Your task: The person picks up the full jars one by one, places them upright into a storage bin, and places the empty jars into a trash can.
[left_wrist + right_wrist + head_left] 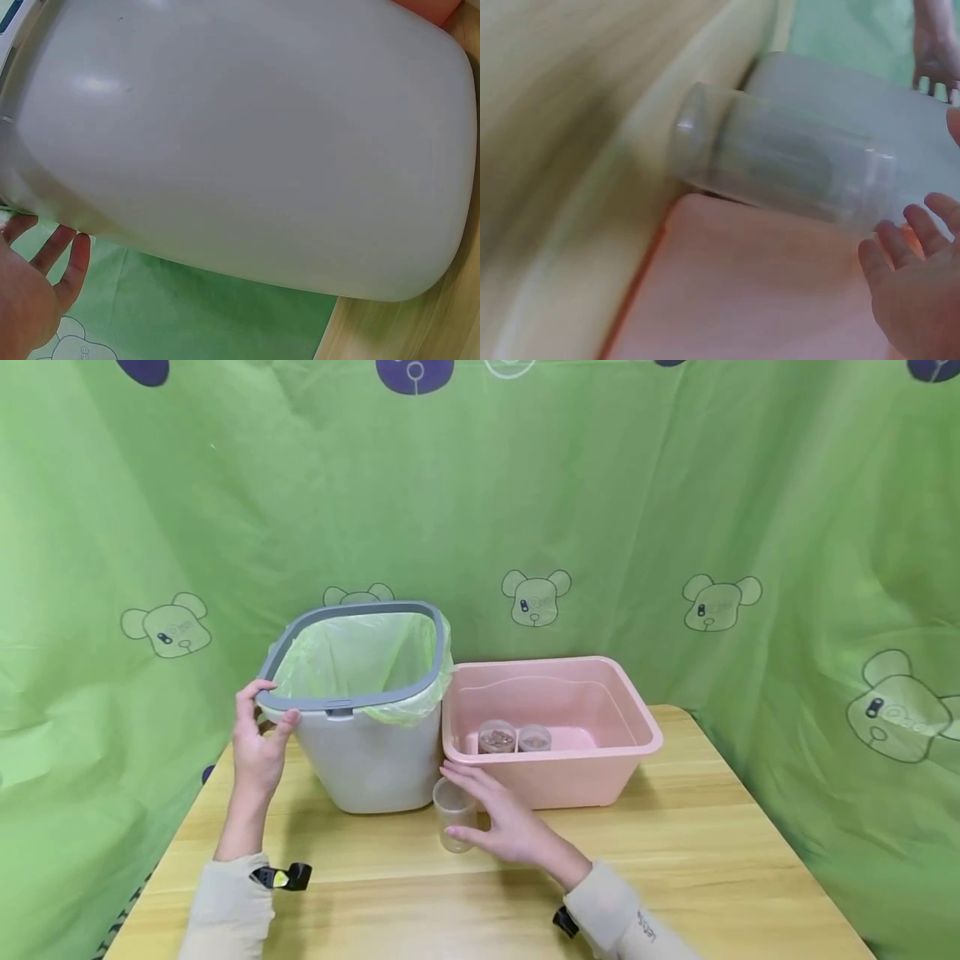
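My left hand (258, 747) holds the grey rim of a light-grey trash bin (375, 756) at its front left corner, thumb in front and fingers round the side. A thin green bag lines the bin and hangs over its rim. In the left wrist view, the fingertips (81, 236) meet the bin's wall. A clear, lidless plastic jar (453, 814) stands upright on the table in front of the bin. Beside it is my right hand (510, 822), fingers spread behind and thumb in front. The right wrist view has these loose fingers near one end of the jar.
A pink tub (570, 777) stands close against the bin's right side. Inside it are two clear jars, a left one (497, 739) and a right one (535, 740), with brownish pieces in them. Behind the wooden table (420, 910) hangs a green curtain (600, 510) with bear prints.
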### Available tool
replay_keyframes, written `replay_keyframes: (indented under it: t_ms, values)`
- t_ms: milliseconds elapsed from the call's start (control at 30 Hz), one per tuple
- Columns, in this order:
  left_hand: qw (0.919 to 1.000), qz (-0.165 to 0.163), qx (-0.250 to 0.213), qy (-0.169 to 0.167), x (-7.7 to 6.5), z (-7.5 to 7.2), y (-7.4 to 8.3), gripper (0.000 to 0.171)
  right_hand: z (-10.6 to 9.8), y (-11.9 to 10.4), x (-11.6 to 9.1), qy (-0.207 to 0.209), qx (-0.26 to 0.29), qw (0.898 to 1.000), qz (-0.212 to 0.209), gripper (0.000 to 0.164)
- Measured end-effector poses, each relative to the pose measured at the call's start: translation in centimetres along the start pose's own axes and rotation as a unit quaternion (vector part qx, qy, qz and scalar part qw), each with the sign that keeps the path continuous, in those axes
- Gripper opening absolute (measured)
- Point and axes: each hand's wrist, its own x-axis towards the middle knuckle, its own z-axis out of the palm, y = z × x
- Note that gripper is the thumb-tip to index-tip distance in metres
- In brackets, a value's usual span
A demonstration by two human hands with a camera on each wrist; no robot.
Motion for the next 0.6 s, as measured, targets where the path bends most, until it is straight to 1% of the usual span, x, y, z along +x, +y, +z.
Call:
replay_keyframes:
  t_ms: [133,200,300,433,600]
  values:
    - [1.0,-0.003,-0.002,-0.003,0.0,0.0,0.0,0.059,0.8,0.7,-0.2,-0.013,-0.019,1.0,0.013,0.082]
    - [1.0,-0.002,-0.002,-0.001,0.0,0.1,0.0,0.059,1.1,0.8,-0.1,-0.012,-0.03,0.999,0.01,0.08]
    - [1.0,0.001,-0.001,0.002,0.0,0.1,0.0,0.059,1.4,0.8,0.1,0.004,-0.051,0.999,-0.003,0.077]
    - [1.0,0.002,-0.001,0.003,0.0,0.0,0.0,0.058,1.5,0.8,0.4,0.026,-0.064,0.998,-0.002,0.071]
    - [1.0,0.0,0.001,0.002,0.0,0.0,0.1,0.058,1.6,0.9,0.4,0.02,-0.048,0.999,0.01,0.064]
